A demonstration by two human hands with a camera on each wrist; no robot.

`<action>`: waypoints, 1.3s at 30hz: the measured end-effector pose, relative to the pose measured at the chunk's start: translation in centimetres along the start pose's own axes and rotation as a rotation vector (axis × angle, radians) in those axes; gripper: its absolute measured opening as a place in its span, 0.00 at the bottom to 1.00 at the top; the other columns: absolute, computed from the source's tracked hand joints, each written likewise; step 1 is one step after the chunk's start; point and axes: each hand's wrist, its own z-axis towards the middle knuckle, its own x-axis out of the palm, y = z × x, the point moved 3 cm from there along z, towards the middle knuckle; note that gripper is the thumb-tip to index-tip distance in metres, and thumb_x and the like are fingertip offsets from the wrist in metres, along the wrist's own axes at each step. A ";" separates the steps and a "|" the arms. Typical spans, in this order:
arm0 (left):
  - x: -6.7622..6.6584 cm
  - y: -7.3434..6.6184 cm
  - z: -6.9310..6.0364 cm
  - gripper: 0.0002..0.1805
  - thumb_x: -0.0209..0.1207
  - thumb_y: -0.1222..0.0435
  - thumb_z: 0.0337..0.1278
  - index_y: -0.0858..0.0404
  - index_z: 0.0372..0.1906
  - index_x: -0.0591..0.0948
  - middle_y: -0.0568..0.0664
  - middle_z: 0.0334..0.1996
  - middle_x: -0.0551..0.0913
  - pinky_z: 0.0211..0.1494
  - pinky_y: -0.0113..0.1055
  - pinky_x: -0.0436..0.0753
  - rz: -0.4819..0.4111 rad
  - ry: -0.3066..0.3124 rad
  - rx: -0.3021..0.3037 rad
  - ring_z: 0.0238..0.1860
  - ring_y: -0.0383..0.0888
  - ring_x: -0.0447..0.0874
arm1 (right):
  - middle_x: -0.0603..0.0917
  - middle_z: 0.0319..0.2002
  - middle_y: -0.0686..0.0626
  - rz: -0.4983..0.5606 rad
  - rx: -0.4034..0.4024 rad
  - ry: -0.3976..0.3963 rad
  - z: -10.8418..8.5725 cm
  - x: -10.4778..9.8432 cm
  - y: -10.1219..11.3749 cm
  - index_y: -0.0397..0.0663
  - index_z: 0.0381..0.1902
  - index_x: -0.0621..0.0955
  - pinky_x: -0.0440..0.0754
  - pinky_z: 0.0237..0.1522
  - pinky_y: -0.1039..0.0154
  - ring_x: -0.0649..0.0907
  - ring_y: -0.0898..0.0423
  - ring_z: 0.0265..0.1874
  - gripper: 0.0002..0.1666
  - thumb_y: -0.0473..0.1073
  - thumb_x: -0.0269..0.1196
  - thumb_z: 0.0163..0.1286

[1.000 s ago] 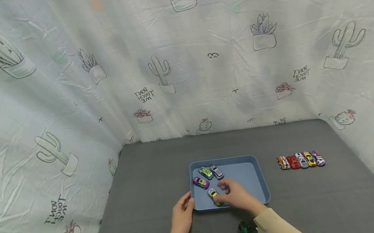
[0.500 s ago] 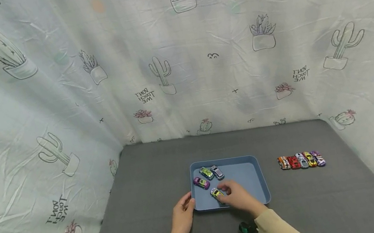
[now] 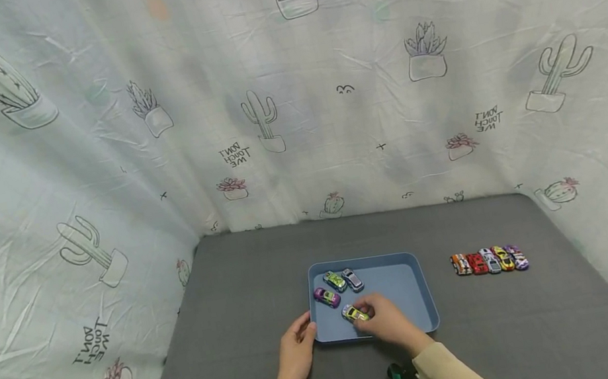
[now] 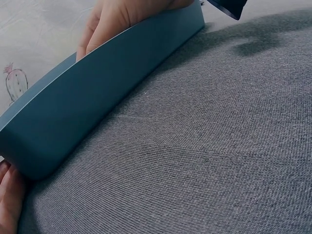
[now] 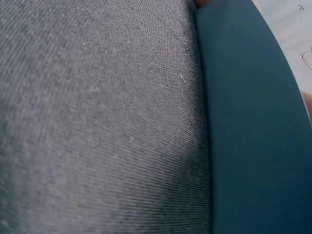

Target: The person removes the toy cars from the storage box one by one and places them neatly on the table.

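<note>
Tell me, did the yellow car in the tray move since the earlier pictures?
Yes: the yellow car went a little right, farther from the left wall of the tray.

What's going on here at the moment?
A person's right grip is pinching the yellow car over the near part of the blue tray; I can't tell whether it touches the bottom. The left grip rests against the tray's left side, near the front corner. Toward the tray's far left sit the purple car, green car and silver car. Five more cars stand side by side on the grey cloth, right of the tray.
</note>
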 end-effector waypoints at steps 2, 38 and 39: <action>0.0 0.0 0.0 0.21 0.55 0.59 0.70 0.63 0.62 0.75 0.55 0.54 0.80 0.58 0.47 0.77 0.003 -0.002 0.001 0.54 0.50 0.78 | 0.76 0.37 0.52 -0.006 -0.006 -0.004 -0.1 -0.1 0.1 0.44 0.46 0.82 0.76 0.38 0.59 0.75 0.56 0.37 0.18 0.43 0.70 0.58; -0.1 0.2 0.0 0.24 0.55 0.57 0.69 0.66 0.63 0.74 0.57 0.53 0.80 0.57 0.46 0.77 -0.009 0.019 0.028 0.54 0.50 0.78 | 0.79 0.48 0.44 0.039 0.057 -0.391 -3.5 -11.3 -2.7 0.43 0.56 0.78 0.79 0.44 0.56 0.79 0.50 0.45 0.21 0.45 0.64 0.68; -0.1 0.2 0.0 0.23 0.55 0.57 0.69 0.66 0.63 0.74 0.57 0.53 0.80 0.56 0.46 0.77 -0.012 0.019 0.025 0.53 0.50 0.78 | 0.79 0.49 0.43 0.033 0.068 -0.405 -3.8 -11.8 -3.1 0.42 0.56 0.78 0.79 0.44 0.56 0.79 0.49 0.46 0.21 0.45 0.64 0.68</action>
